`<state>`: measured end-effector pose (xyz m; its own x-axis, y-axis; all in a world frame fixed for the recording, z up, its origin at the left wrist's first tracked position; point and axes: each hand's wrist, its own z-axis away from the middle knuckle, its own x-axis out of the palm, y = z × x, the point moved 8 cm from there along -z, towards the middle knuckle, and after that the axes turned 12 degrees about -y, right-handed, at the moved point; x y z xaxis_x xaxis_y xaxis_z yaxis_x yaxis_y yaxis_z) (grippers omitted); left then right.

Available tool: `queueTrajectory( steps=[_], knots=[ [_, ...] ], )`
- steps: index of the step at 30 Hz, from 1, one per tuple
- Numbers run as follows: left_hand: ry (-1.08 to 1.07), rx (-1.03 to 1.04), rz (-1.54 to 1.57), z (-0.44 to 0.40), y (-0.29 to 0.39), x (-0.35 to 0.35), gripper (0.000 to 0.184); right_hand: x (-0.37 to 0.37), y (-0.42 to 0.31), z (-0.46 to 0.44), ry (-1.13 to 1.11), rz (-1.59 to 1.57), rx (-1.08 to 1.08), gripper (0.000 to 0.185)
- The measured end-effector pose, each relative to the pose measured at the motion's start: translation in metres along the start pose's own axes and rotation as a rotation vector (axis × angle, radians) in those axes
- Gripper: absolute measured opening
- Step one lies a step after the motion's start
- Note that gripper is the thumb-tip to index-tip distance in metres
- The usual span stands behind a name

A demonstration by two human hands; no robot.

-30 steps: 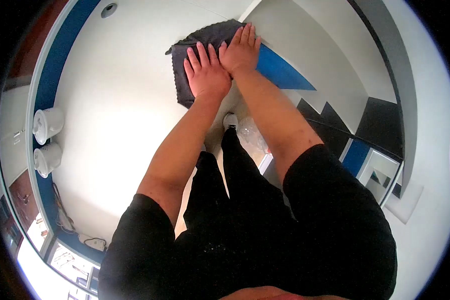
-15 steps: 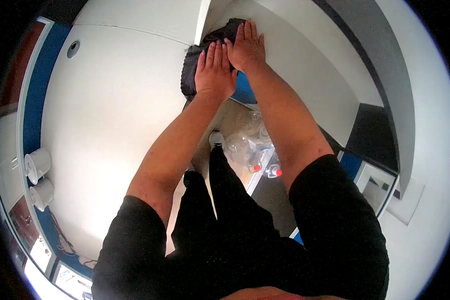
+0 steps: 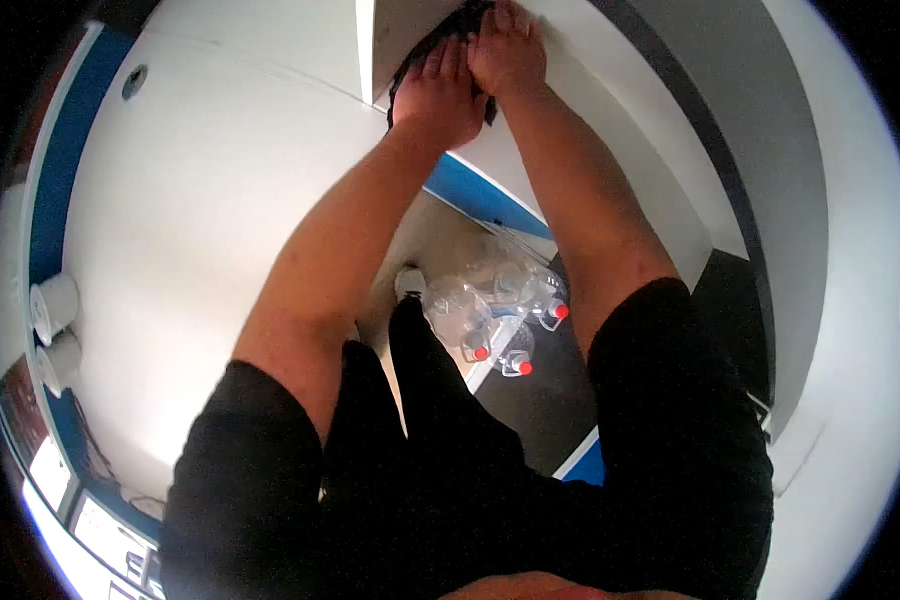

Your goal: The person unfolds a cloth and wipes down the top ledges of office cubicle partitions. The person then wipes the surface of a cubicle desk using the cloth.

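A dark cloth lies bunched on a pale surface in the corner beside an upright white panel. My left hand rests flat on it, its fingers stretched forward and the thumb toward the right. Slightly farther forward and to the right, my right hand presses on the cloth too, with its fingers extended. The two hands touch or nearly touch, and together they cover most of the cloth.
Several clear plastic bottles with red caps stand or lie on the floor below my right forearm. A broad white surface spans the left, with two white containers at its far-left edge. A blue strip runs beneath the corner.
Both hands have moved forward with the cloth, off the broad white surface and into the corner past the upright panel. The cloth has become more bunched. More of the bottles shows.
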<state>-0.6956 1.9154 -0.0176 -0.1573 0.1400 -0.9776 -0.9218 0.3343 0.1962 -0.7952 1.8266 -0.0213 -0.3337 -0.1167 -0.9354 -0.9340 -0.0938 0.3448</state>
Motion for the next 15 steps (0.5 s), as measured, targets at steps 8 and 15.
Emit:
queueTrajectory(
  steps=[8,15],
  knots=[
    [-0.082,-0.066,-0.129,-0.003,0.016,0.01,0.079,-0.011,0.015,0.033,-0.365,-0.474,0.021,0.071],
    [-0.003,0.16,-0.198,0.027,0.14,0.027,0.081,0.005,0.12,0.122,-0.209,-0.846,0.239,0.067]
  ],
)
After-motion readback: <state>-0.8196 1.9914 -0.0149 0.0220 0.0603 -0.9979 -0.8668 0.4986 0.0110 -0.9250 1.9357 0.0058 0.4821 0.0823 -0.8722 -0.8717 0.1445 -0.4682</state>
